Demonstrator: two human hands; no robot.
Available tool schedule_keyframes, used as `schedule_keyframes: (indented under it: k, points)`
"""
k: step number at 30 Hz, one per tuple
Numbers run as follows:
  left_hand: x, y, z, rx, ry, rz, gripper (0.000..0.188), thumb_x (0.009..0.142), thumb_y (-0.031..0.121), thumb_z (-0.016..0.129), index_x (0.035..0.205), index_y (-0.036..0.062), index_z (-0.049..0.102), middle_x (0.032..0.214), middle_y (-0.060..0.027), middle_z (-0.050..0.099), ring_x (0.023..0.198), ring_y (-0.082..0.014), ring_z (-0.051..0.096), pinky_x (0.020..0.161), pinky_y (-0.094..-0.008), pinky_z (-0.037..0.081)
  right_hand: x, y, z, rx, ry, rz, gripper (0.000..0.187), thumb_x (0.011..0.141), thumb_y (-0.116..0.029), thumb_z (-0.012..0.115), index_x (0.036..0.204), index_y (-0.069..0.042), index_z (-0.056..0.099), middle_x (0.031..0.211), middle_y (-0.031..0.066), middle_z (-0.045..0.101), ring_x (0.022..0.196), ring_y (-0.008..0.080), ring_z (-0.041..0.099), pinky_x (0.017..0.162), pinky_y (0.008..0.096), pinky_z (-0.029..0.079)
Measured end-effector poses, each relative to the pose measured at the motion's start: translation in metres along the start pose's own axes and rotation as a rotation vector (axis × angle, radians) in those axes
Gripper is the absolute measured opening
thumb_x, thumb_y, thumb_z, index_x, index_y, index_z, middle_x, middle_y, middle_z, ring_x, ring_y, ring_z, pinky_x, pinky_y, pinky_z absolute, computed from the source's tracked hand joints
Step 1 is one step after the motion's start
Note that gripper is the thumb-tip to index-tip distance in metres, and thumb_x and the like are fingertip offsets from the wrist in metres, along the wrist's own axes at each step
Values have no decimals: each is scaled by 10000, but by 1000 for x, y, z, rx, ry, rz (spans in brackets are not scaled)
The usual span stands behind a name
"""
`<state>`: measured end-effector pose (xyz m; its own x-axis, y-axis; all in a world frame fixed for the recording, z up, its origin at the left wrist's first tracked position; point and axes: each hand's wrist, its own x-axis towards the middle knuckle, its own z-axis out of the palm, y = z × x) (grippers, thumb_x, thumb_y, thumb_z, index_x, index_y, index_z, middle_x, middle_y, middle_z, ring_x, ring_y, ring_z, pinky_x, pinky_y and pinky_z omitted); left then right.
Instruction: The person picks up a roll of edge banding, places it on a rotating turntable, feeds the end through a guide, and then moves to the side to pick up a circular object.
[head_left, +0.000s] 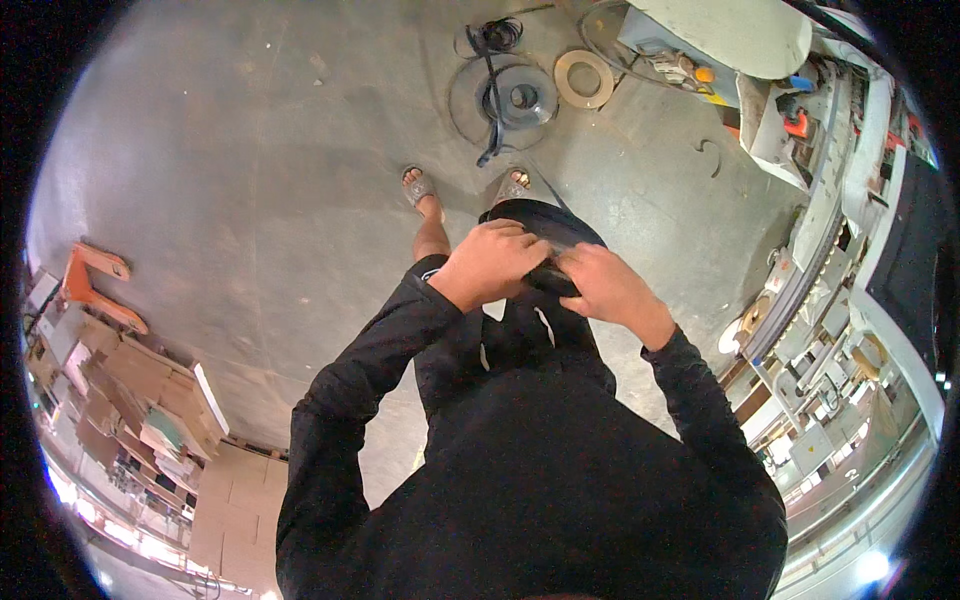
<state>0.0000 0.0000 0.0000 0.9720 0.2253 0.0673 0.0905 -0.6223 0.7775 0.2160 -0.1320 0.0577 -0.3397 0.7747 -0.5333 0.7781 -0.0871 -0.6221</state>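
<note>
- Left hand (492, 262) and right hand (603, 285) both curl around a dark coiled band (548, 232), held flat between them, chest-high.
- Its bulk lies nearer the left hand.

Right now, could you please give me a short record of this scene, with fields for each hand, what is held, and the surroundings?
left hand: curled over the top of a black roll
right hand: grips the same roll from the other side
held object: black roll, flat and round, apparently coiled strapping, held in front of the body
floor ahead: grey reel disc with loose black strap across it; tan ring beside it
left side: orange pallet jack; stacks of flat cardboard
right side: long machine
</note>
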Motion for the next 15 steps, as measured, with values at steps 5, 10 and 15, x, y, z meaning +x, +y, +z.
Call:
schedule_keyframes:
  k: [5,10,15]
  points:
    - [3,48,-19,-126,26,-123,217,858,191,765,1061,133,715,957,-75,780,929,-350,758,782,-463,598,-46,-24,-48,73,120,-79,491,771,-159,863,1223,-23,726,1123,157,744,1078,395,675,987,471,556]
    - [4,76,-50,-233,3,-160,367,733,109,832,1093,112,764,1059,-106,792,978,-379,747,849,-457,596,-66,-32,-59,110,143,-127,494,767,-174,854,1218,-11,735,1158,161,748,1116,381,682,1007,455,558]
    - [-4,68,-58,-257,-8,-201,419,717,162,915,1116,156,788,1006,-50,798,959,-294,754,878,-419,463,-80,-32,-70,180,121,-154,485,808,-217,833,1246,-29,746,1176,177,752,1147,390,690,1034,465,559]
